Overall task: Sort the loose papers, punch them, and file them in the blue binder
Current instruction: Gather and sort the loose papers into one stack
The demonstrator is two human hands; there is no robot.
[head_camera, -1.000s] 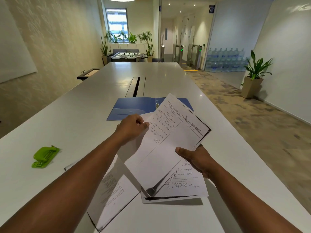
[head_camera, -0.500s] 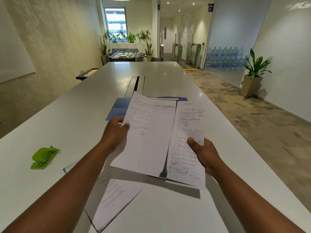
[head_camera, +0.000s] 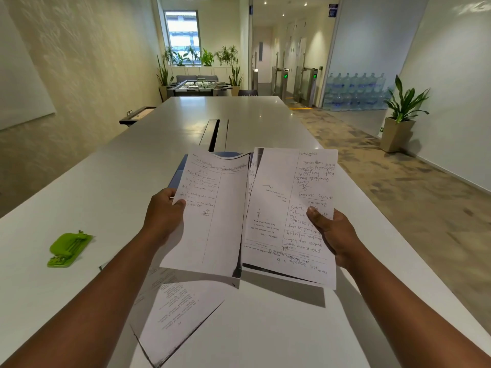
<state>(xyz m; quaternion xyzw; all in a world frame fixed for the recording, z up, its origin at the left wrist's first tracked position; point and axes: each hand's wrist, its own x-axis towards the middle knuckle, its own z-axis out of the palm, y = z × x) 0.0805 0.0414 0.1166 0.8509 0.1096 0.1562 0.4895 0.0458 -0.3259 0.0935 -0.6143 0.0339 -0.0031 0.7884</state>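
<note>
Two handwritten white paper sheets are held up above the long white table (head_camera: 106, 197): the left hand (head_camera: 162, 216) pinches the left sheet (head_camera: 212, 208), the right hand (head_camera: 332, 235) pinches the right sheet (head_camera: 279, 208). Behind them the blue binder (head_camera: 176, 173) peeks out; a green hole punch (head_camera: 69, 248) lies well left.

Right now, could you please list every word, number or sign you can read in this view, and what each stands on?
None can be quoted with confidence.
Sheet in the left hand: handwriting, too blurred.
Sheet in the right hand: handwriting and small print, upside down to the camera, illegible.
Sheet lying on the table: printed lines, too small.
Blue wall sign: blurred.
Turnstile lights: green marks, shape unclear.
Green hole punch: no text visible.
</note>
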